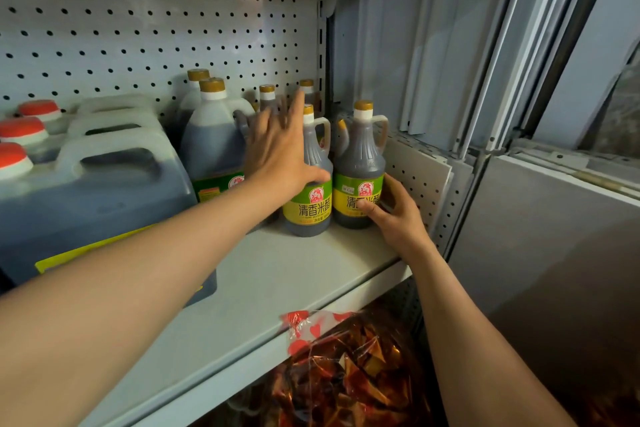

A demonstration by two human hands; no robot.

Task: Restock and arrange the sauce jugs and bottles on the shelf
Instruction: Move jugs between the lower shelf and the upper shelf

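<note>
The fingers (277, 121) of my left hand (280, 152) are spread and straight, the palm lying against the side of the left small bottle (308, 198), the thumb pressing its shoulder; nothing is gripped. My right hand (394, 215) curls round the lower part of the right small bottle (358, 170), thumb across its yellow label. Both bottles stand upright, touching each other, near the right end of the shelf (263, 288), with bare shelf in front of them out to the front edge. Just right of them the perforated side panel (419, 177) closes the space. To the left a tall jug (213, 146) stands close, and beyond it the big jugs (93, 184) with red caps run out of view. More bottles (268, 95) behind my left hand are mostly hidden; I see only their gold caps. Below the shelf edge lies a crinkled red bag (346, 367), its contents hard to make out.
</note>
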